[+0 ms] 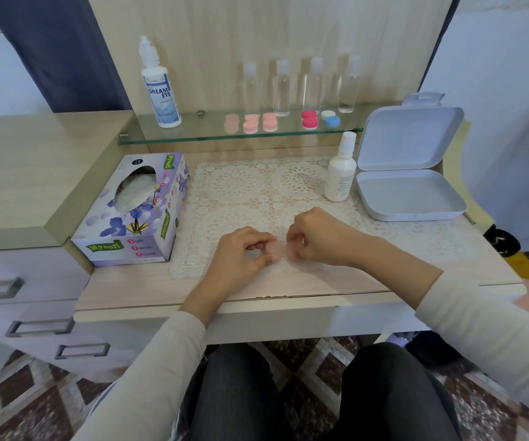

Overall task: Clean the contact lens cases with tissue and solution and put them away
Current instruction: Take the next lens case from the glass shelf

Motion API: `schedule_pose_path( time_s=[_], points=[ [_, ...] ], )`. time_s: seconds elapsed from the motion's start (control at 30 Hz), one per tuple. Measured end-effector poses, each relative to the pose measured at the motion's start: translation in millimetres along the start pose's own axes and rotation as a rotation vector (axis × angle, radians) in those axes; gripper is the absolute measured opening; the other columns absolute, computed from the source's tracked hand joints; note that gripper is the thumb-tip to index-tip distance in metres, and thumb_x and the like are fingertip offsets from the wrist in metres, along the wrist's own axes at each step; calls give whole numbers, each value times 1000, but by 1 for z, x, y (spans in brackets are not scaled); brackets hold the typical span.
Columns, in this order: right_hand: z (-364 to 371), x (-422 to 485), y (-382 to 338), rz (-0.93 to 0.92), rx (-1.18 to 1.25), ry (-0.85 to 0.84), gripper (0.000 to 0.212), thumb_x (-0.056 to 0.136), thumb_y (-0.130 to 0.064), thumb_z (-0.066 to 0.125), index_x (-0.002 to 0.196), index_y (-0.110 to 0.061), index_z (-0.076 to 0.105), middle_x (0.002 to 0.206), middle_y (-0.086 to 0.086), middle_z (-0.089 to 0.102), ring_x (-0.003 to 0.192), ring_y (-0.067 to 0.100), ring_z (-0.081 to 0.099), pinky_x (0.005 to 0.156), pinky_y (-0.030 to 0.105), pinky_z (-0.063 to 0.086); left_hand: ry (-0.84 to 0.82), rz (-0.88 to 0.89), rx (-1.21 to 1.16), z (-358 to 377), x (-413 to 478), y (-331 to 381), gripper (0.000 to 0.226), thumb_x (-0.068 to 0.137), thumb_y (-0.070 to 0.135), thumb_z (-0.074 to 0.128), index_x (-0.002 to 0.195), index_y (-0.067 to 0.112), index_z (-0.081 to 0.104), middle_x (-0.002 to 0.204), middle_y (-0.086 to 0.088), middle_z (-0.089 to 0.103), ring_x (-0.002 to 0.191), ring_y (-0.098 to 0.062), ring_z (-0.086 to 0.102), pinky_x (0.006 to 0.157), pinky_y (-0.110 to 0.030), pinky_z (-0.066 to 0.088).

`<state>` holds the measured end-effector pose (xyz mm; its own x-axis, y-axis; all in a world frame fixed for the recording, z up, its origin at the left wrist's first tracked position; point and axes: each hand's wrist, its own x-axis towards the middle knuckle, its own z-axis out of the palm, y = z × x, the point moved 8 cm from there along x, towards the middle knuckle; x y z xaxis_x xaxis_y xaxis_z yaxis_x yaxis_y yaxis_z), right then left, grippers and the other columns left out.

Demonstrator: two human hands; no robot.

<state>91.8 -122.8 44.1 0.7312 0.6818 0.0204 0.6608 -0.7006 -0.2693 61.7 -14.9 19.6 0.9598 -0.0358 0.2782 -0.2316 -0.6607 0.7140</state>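
1. Left hand [242, 254] and right hand [319, 240] each pinched an end of the pink case [277, 249] near the worktop's [288, 286] front edge.
2. Tissue box [132, 211] sat at the left edge.
3. Bottle [339, 173] and open box [409, 195] stood by the right edge.

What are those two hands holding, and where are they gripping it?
A pale pink contact lens case: left hand pinches its left end, right hand its right end.
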Motion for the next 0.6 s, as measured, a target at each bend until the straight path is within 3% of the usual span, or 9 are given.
schedule_pose_path(
  time_s=[0.07, 0.17, 0.33, 0.47, 0.6],
  points=[
    [1, -1, 0, -13, 27, -17, 17, 82, -7, 56, 90, -5, 71, 82, 8, 66, 68, 15, 51, 64, 28, 42, -2, 6, 5, 1, 0, -1, 28, 71, 17, 77, 99, 16, 71, 90, -1, 65, 81, -1, 55, 77, -8, 39],
    [0, -3, 2, -27, 95, -20, 28, 84, -5, 53, 106, -11, 68, 97, 1, 62, 65, -1, 42, 69, 21, 38, 1, 6, -1, 1, 0, -3, 29, 72, 17, 76, 101, 15, 70, 90, 1, 64, 81, 0, 55, 76, -4, 39],
    [0, -7, 3, -14, 73, -43, 31, 85, -4, 52, 113, -11, 64, 102, 5, 59, 77, 7, 41, 71, 18, 33, -39, -27, -31, 2, 2, -4, 36, 73, 13, 76, 108, 13, 67, 92, 6, 60, 81, 3, 53, 76, -2, 37],
    [-6, -5, 9, 9, 66, -16, 30, 83, -1, 52, 110, -8, 65, 103, 6, 59, 76, 7, 43, 67, 15, 33, -122, -38, 8, -2, 11, -2, 47, 75, 16, 74, 120, 13, 60, 104, -1, 58, 89, -9, 54, 82, -13, 41],
    [-33, -1, 15, 46, 127, 67, 22, 87, -9, 58, 107, -7, 66, 86, -6, 55, 66, -1, 47, 59, 6, 37, -4, -62, 199, -23, 24, -16, 43, 85, 26, 63, 126, 15, 55, 124, -6, 53, 113, -19, 47, 100, -26, 34]
  ],
)
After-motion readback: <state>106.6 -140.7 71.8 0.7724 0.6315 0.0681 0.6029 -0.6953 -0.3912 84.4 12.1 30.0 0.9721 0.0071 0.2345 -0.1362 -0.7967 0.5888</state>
